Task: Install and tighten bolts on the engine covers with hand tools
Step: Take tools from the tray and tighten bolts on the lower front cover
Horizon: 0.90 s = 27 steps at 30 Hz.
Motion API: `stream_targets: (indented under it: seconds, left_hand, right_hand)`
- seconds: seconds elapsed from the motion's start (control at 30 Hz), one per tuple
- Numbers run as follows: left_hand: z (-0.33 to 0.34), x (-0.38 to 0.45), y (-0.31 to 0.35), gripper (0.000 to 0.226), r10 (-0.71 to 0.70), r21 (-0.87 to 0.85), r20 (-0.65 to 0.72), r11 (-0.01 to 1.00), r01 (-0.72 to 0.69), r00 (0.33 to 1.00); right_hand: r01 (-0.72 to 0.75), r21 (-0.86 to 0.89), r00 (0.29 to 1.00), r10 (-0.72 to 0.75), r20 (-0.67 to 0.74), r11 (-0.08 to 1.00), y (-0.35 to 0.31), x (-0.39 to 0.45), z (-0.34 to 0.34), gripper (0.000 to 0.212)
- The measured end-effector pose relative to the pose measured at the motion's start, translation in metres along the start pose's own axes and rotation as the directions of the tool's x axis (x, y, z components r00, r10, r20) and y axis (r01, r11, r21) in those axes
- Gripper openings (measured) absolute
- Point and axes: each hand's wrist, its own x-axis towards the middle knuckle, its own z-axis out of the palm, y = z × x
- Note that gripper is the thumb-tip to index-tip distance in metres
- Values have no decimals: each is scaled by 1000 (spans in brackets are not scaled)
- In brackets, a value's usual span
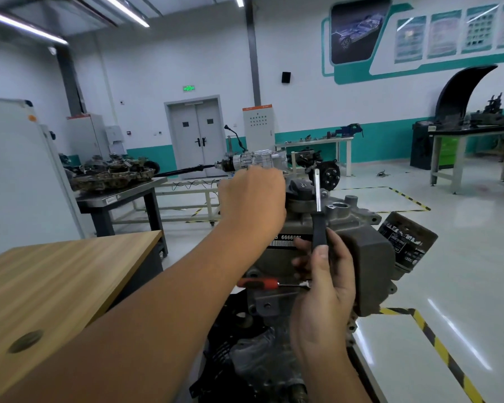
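Observation:
A grey engine (358, 228) with a barcode label stands in front of me. My right hand (326, 274) grips the black handle of a ratchet wrench (317, 210), whose chrome shaft points up past the black oil filler cap (300, 189). My left hand (252, 196) reaches over the far top of the engine, fingers curled; whatever they touch is hidden behind the hand. A red-handled screwdriver (262, 284) lies across the engine's near cover, below my right hand. An oil filter (405, 239) sticks out on the right.
A wooden table (56, 274) stands close on my left. Behind it is a dark bench (120, 196) carrying greasy parts, and a gearbox with shaft (250, 159) on a stand beyond the engine. Yellow-black tape (437, 344) marks the floor. Workbenches line the right wall.

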Motion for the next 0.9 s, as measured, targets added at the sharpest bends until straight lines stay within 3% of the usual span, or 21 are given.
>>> stream_targets:
  seconds: [0.23, 0.43, 0.73, 0.9]
  left_hand:
    - [0, -2, 7, 49, -3, -17, -22, 1000, 3, 1000]
    - [4, -1, -4, 3, -15, -99, -74, 995, 7, 997]
    - [8, -2, 6, 44, -46, -30, -51, 999, 45, 998]
    - [6, 0, 10, 47, -62, -65, -56, 996, 58, 997]
  right_hand:
    - [-82, 96, 996, 85, -28, 992, 6, 7, -6, 38]
    - [-86, 111, 996, 88, -16, 990, 8, 9, -9, 36]
    - [-65, 84, 996, 70, -58, 994, 16, 9, -11, 19]
    - [-61, 80, 995, 66, -68, 995, 18, 9, -12, 16]
